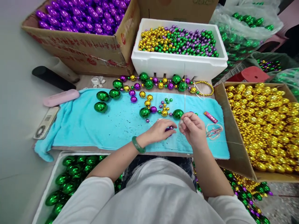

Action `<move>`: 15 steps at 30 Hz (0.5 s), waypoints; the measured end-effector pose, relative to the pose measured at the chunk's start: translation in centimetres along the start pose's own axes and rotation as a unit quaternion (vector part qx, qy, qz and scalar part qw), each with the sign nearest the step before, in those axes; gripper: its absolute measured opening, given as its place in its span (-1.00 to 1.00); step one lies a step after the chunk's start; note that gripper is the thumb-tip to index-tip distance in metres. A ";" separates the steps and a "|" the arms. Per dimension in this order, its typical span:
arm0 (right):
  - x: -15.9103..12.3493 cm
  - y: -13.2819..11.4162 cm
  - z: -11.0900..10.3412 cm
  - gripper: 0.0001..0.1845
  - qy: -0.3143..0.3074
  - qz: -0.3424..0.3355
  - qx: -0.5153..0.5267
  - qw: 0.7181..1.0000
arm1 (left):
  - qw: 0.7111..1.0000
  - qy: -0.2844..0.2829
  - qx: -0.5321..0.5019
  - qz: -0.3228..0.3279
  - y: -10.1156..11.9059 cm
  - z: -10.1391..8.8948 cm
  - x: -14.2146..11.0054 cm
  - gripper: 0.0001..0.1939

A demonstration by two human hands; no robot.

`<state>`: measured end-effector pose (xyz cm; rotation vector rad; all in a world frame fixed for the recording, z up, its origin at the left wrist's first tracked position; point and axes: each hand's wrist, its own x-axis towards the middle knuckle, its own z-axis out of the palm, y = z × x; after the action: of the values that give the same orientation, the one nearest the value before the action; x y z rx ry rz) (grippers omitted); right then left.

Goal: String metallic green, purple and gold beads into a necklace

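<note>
My left hand (pixel 160 130) is closed around small purple beads (pixel 170 128) on the turquoise towel (pixel 93 124). Right beside it, my right hand (pixel 192 127) pinches a thin clear thread (pixel 184 90) that rises straight up from the fingers. A string of green, purple and gold beads (pixel 154 109) lies just beyond both hands. A longer strung chain of big green and small mixed beads (pixel 149 83) runs along the towel's far edge. A green bangle sits on my left wrist.
A white foam box (pixel 177 63) of small mixed beads stands behind the towel. Cardboard boxes hold purple balls (pixel 81 15) at far left and gold balls (pixel 263 121) at right. Green balls (pixel 70 180) fill a tray near my left elbow. Scissors (pixel 213 131) and a red lighter (pixel 210 117) lie by my right hand.
</note>
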<state>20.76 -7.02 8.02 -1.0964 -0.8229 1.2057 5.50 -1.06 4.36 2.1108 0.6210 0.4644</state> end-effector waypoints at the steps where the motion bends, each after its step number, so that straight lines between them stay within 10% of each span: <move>1: -0.2 -0.5 -0.1 -0.75 0.005 -0.014 0.009 1.000 | 0.999 -0.003 0.053 -0.001 -0.3 0.4 -0.5 -0.88; 15: -1.1 -4.7 -5.3 -0.78 0.166 -0.154 0.032 0.973 | 0.888 -0.024 0.456 -0.048 -4.2 -3.9 -5.8 -0.80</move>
<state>26.93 -9.25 10.98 -1.0383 -0.6599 0.7575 -2.35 0.12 2.50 2.9348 1.0500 0.0330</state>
